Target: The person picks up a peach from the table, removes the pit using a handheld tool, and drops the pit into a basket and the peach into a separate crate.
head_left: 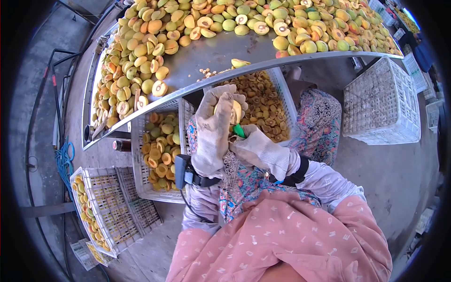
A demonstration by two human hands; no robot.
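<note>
Spanning the top, the table (221, 51) bears heaped fruit (300, 23) along its far and left edges; below its near edge sit crates (162, 141); the gloved left hand (213, 129) grips a yellow fruit half (235, 113) above them; the right hand (258, 150) clenches a green tool (239, 131) touching it.

left hand (213, 127): gloved, raised upright, fingers (221, 94) curled shut | right hand (258, 150): gloved, just below and touching left, fingers closed | wrists: dark bands on both | forearms: bent inward, meeting before the chest
</note>
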